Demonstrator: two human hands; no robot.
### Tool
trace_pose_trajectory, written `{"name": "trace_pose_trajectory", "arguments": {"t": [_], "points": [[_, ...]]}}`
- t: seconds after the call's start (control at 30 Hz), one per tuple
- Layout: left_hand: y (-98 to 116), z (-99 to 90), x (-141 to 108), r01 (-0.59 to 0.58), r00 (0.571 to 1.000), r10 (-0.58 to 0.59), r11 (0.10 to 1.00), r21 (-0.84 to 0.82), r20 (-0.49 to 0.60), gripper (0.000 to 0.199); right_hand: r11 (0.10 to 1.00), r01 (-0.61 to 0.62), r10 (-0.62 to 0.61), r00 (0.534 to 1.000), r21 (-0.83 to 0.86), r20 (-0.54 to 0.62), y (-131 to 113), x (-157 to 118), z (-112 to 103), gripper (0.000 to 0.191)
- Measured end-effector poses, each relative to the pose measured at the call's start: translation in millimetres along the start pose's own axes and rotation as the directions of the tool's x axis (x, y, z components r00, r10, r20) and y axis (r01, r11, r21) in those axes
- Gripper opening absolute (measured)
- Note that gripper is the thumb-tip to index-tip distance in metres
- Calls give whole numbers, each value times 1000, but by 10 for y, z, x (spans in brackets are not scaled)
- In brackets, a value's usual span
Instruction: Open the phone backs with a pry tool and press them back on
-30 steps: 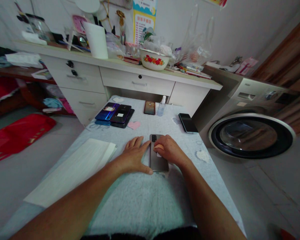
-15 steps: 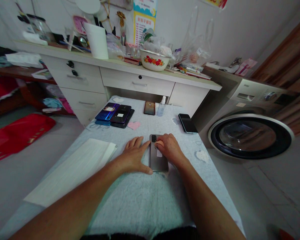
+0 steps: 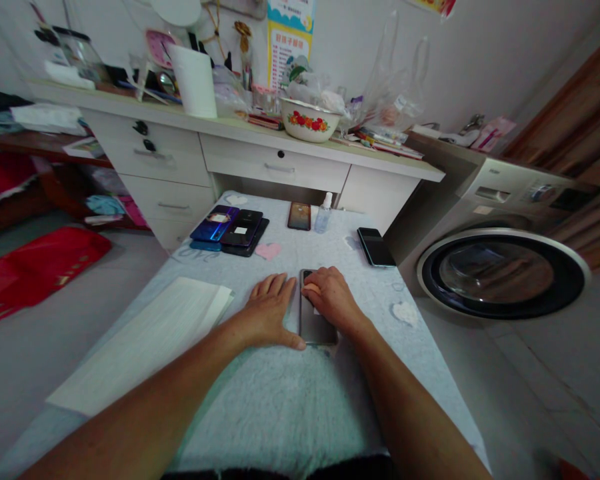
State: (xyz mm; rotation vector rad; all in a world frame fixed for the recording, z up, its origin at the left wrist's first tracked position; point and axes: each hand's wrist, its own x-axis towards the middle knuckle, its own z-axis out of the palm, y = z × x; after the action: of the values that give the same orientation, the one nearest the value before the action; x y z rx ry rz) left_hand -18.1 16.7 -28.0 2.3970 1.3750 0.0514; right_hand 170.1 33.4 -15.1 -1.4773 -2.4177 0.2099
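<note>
A grey smartphone lies back up on the cloth-covered table, with a pale label on its back partly hidden. My left hand rests flat at its left side, fingers spread and the thumb tip at the lower left corner. Across the phone's upper back lies my right hand, its fingers curled and pressed together near the camera bump. Whatever may be between those fingers is too small or hidden to make out.
Several phones lie stacked at the back left. A brown phone and a clear spray bottle stand near the far edge. Another dark phone is at right. Folded white sheets lie beside my left arm.
My right hand has slid slightly left and now covers more of the phone's camera bump and label. My left fingertips have drawn back a little from the phone's edge.
</note>
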Motion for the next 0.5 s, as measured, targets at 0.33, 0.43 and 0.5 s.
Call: {"name": "trace_pose_trajectory", "arguments": {"t": [0.33, 0.43, 0.5], "points": [[8, 6, 10, -3, 1000, 3, 1000, 14, -12, 136, 999, -16, 16, 1000, -51, 1, -59, 93, 31, 23], [0, 14, 6, -1, 1000, 1, 1000, 17, -4, 136, 999, 27, -27, 1000, -39, 5, -92, 67, 14, 21], [1, 10, 3, 2, 1000, -2, 1000, 23, 0, 136, 998, 59, -58, 998, -35, 13, -118, 45, 1, 19]]}}
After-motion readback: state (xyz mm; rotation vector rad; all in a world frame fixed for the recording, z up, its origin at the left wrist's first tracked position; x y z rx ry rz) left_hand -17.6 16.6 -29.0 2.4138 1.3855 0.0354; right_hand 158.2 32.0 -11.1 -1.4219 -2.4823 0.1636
